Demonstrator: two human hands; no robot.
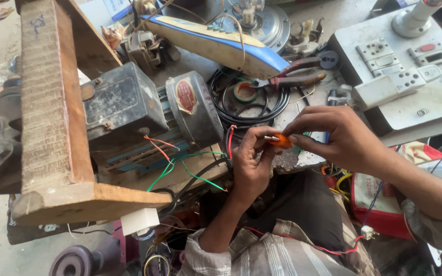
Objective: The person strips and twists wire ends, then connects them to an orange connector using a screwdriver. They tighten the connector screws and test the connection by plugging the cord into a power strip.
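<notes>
- Pinching a small orange plug-like part (pixel 281 141) between them, both hands meet just right of the frame's centre, above the person's lap.
- The left hand (pixel 251 163) comes up from six o'clock, its thumb and fingers curled around the part's left end, where a short metal pin (pixel 271 138) sticks out; it seems to steady the piece.
- The right hand (pixel 336 138) reaches in from four o'clock, thumb and forefinger pressed together on the orange body, the other fingers loosely bent behind them.
- A red wire (pixel 229 140) rises beside the left hand at its eleven o'clock, probably kept close for joining.
- At nine o'clock from the hands a grey motor (pixel 149 110) rests on a wooden frame (pixel 52 117), with green wires (pixel 190 166) trailing toward the lap.
- At twelve o'clock lie a coil of black cable (pixel 246 110), a roll of green tape (pixel 245 92) inside it, and red-handled pliers (pixel 295 76), all within reach.
- At two o'clock a grey switchboard (pixel 436 97) bears white sockets.
- No open container shows; a red bag (pixel 379 217) at four o'clock hides its contents.
</notes>
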